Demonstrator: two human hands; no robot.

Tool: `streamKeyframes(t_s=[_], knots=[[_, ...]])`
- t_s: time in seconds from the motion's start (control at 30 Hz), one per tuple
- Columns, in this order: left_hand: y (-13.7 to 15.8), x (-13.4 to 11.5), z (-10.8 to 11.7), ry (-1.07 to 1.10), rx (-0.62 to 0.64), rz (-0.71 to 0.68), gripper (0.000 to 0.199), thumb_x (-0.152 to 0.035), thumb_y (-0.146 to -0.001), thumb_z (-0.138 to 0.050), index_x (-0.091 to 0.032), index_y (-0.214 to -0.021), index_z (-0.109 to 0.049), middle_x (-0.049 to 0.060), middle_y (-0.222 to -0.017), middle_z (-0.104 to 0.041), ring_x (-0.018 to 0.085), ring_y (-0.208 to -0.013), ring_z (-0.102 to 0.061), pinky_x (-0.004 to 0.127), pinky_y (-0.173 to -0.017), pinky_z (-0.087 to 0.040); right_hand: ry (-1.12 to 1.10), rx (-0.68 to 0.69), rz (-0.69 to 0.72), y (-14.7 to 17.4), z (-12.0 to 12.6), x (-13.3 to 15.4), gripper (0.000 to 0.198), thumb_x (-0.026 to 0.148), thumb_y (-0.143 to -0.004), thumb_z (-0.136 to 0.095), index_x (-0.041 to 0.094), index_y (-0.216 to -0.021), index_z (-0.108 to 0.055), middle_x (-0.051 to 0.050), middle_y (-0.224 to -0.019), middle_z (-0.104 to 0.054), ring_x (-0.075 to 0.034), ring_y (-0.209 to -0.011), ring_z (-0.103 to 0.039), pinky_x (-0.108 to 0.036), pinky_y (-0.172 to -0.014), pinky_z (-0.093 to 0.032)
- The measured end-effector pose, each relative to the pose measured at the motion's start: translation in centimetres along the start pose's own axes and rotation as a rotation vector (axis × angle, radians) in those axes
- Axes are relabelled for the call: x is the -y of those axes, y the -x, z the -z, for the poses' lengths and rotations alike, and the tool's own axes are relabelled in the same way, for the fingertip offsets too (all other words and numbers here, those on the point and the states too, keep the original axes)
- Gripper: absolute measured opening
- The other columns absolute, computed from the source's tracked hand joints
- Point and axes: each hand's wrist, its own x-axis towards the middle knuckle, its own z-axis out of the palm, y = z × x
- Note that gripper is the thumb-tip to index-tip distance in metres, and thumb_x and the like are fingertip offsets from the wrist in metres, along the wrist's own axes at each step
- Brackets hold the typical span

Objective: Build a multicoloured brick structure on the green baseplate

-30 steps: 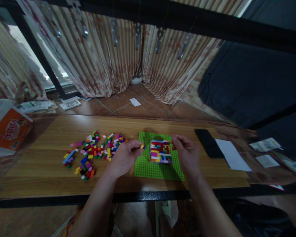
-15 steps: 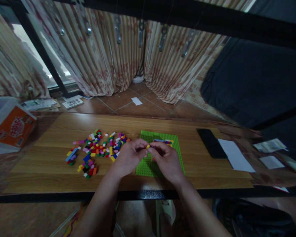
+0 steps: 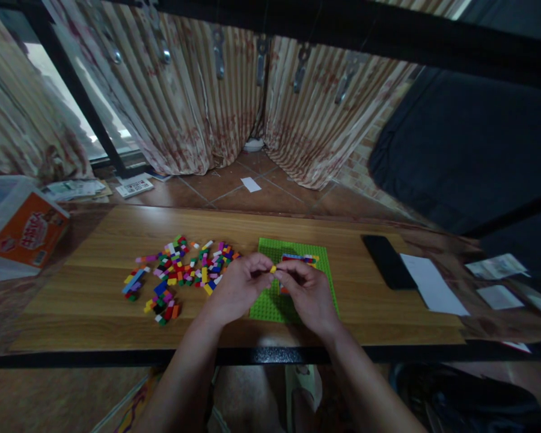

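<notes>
A small yellow toy brick is pinched between the fingertips of both hands. My left hand comes in from the left and is closed on it with thumb and forefinger. From the other side, my right hand grips the same brick with thumb and fingers. Both hands hover over a green studded baseplate. Several coloured bricks are fixed in a row on the plate, partly hidden behind my right hand. Loose bricks of many colours lie scattered to the left.
The wooden table carries a black phone-like slab and a white sheet of paper at the right. A clear plastic box with an orange label stands at the far left. The dark front edge runs below my forearms.
The yellow brick shows a little more between my fingertips. Both hands stay nearly in place over the baseplate, and the whole view has shifted slightly.
</notes>
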Motion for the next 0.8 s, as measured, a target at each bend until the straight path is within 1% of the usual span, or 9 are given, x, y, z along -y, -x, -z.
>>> streamKeyframes(t_s=[0.07,0.13,0.2,0.33,0.4,0.47,0.53,0.67,0.8], knots=[[0.0,0.0,0.0,-0.027,-0.001,0.003,0.008,-0.024,-0.083,-0.057,-0.017,-0.085,-0.059,0.001,-0.078,-0.065,0.013,-0.072,-0.060,0.025,-0.069,-0.046,-0.015,-0.008,-0.009,-0.1,0.4,0.1,0.014,0.036,-0.080,-0.065,0.024,-0.082,-0.071,-0.001,-0.080,-0.070,-0.016,-0.074,-0.062,-0.029,-0.071,-0.048],[0.0,0.1,0.1,-0.063,-0.014,0.003,0.008,-0.025,-0.083,-0.056,-0.017,-0.085,-0.059,0.001,-0.078,-0.064,0.013,-0.072,-0.059,0.024,-0.068,-0.045,-0.039,-0.065,-0.026,-0.4,1.4,0.4,0.014,0.036,-0.077,-0.067,0.023,-0.080,-0.072,-0.001,-0.080,-0.071,-0.017,-0.075,-0.063,-0.030,-0.071,-0.049],[0.0,0.1,0.1,-0.105,-0.030,0.009,0.009,-0.024,-0.084,-0.055,-0.017,-0.083,-0.059,0.001,-0.076,-0.063,0.013,-0.070,-0.058,0.024,-0.066,-0.044,-0.043,-0.172,-0.044,-0.8,2.9,0.7,0.015,0.036,-0.073,-0.071,0.023,-0.078,-0.072,-0.001,-0.078,-0.071,-0.017,-0.073,-0.063,-0.030,-0.068,-0.049],[0.1,0.0,0.2,-0.169,-0.041,0.017,0.007,-0.023,-0.083,-0.055,-0.017,-0.081,-0.059,0.000,-0.075,-0.063,0.013,-0.069,-0.058,0.024,-0.064,-0.043,0.049,-0.392,-0.046,-1.4,6.6,1.2,0.018,0.036,-0.069,-0.074,0.021,-0.078,-0.072,-0.001,-0.072,-0.069,-0.014,-0.062,-0.057,-0.028,-0.060,-0.047],[0.1,-0.1,0.3,-0.182,-0.045,0.011,0.007,-0.023,-0.083,-0.056,-0.017,-0.081,-0.059,0.000,-0.075,-0.064,0.013,-0.070,-0.059,0.024,-0.064,-0.044,0.082,-0.448,-0.078,-1.5,8.0,0.9,0.020,0.037,-0.067,-0.075,0.020,-0.077,-0.072,-0.001,-0.067,-0.066,-0.012,-0.057,-0.053,-0.027,-0.054,-0.044],[0.1,-0.1,0.2,-0.194,-0.051,0.010,0.008,-0.024,-0.083,-0.055,-0.018,-0.082,-0.060,0.001,-0.075,-0.065,0.014,-0.071,-0.060,0.024,-0.064,-0.044,0.091,-0.433,-0.122,-1.6,8.8,0.3,0.022,0.039,-0.065,-0.076,0.020,-0.076,-0.072,0.000,-0.062,-0.064,-0.011,-0.054,-0.049,-0.026,-0.051,-0.041],[0.1,0.0,0.2,-0.200,-0.051,0.020,0.008,-0.024,-0.083,-0.055,-0.018,-0.082,-0.060,0.001,-0.076,-0.066,0.014,-0.071,-0.060,0.024,-0.064,-0.045,0.079,-0.379,-0.157,-1.7,9.1,-0.5,0.025,0.041,-0.062,-0.078,0.019,-0.074,-0.072,0.001,-0.060,-0.063,-0.010,-0.052,-0.048,-0.025,-0.049,-0.039],[0.0,0.1,0.2,-0.202,-0.060,0.026,0.009,-0.026,-0.082,-0.057,-0.018,-0.084,-0.061,0.001,-0.078,-0.067,0.015,-0.072,-0.061,0.024,-0.065,-0.045,0.066,-0.286,-0.214,-1.9,8.8,-1.7,0.028,0.043,-0.059,-0.079,0.018,-0.073,-0.073,0.001,-0.058,-0.063,-0.011,-0.051,-0.050,-0.026,-0.049,-0.039],[0.0,0.0,0.2,-0.211,-0.059,0.024,0.010,-0.026,-0.082,-0.057,-0.018,-0.083,-0.061,0.001,-0.078,-0.067,0.014,-0.071,-0.060,0.024,-0.064,-0.045,0.067,-0.243,-0.239,-2.1,8.4,-1.9,0.026,0.041,-0.059,-0.079,0.019,-0.073,-0.074,0.000,-0.059,-0.065,-0.012,-0.052,-0.051,-0.026,-0.050,-0.039]])
